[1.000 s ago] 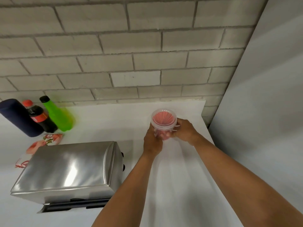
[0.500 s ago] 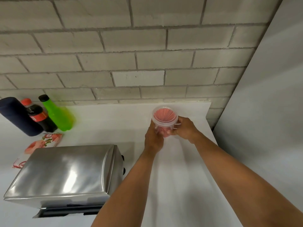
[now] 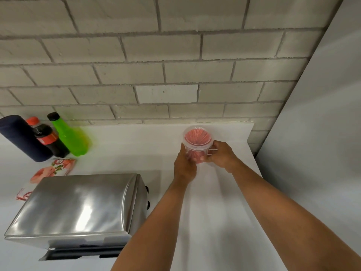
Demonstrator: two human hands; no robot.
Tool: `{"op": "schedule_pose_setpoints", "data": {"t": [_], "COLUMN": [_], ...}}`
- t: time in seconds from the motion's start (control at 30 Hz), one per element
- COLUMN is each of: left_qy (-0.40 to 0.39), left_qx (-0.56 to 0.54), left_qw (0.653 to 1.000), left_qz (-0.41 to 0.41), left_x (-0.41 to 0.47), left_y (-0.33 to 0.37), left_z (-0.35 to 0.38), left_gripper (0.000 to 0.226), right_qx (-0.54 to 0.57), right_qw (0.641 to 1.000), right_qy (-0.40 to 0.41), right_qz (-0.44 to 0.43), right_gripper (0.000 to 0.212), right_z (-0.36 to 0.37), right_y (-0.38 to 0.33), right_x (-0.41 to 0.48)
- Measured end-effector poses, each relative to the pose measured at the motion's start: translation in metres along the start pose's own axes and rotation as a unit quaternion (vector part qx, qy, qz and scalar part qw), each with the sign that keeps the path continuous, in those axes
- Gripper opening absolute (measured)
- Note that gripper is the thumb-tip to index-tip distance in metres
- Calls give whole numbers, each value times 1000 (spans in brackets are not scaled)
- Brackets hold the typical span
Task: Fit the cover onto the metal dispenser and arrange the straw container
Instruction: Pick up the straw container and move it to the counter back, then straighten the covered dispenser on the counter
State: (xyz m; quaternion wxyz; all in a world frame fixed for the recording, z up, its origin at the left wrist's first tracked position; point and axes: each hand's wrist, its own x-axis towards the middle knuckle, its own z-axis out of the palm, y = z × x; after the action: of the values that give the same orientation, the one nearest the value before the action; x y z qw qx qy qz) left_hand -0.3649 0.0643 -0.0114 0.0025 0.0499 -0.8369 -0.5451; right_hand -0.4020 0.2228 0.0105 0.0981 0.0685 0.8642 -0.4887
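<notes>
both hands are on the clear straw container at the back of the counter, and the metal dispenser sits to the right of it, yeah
Not quite. The left hand and right hand do hold the clear straw container at the back of the white counter, but the metal dispenser sits to the left of it and nearer the camera, not to the right. The head view shows this.

A flat white counter (image 3: 121,153) is seen running up to a grey block wall. A brushed-metal box-shaped dispenser (image 3: 78,208) is set on its near left part, with a red-and-white floral packet (image 3: 52,169) lying just behind it. A dark blue cylinder (image 3: 21,137), a red-capped cola bottle (image 3: 48,137) and a bright green plastic bottle (image 3: 68,133) are grouped at the far left.
</notes>
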Motion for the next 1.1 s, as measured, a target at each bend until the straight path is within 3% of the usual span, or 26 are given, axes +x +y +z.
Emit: {"op": "schedule_pose_setpoints", "data": {"t": [0.27, 0.63, 0.87, 1.1], "left_qy": [20, -54, -84, -42], "left_qx": [-74, -189, -198, -191], "left_qw": [990, 973, 965, 967], "left_qz": [-114, -123, -153, -163], "left_x": [-43, -196, -282, -316], "left_y": [2, 13, -19, -57], "left_z": [-3, -66, -133, -209], "left_gripper": [80, 67, 60, 58], "right_qx": [-18, 31, 68, 81], "right_qw": [999, 998, 993, 994], "right_qy": [16, -44, -96, -62], "right_qz": [25, 22, -32, -45], "right_gripper": [95, 89, 87, 106], "right_z": [-2, 12, 73, 148], "right_y": [2, -16, -41, -61], "right_x": [-28, -150, -248, -302]}}
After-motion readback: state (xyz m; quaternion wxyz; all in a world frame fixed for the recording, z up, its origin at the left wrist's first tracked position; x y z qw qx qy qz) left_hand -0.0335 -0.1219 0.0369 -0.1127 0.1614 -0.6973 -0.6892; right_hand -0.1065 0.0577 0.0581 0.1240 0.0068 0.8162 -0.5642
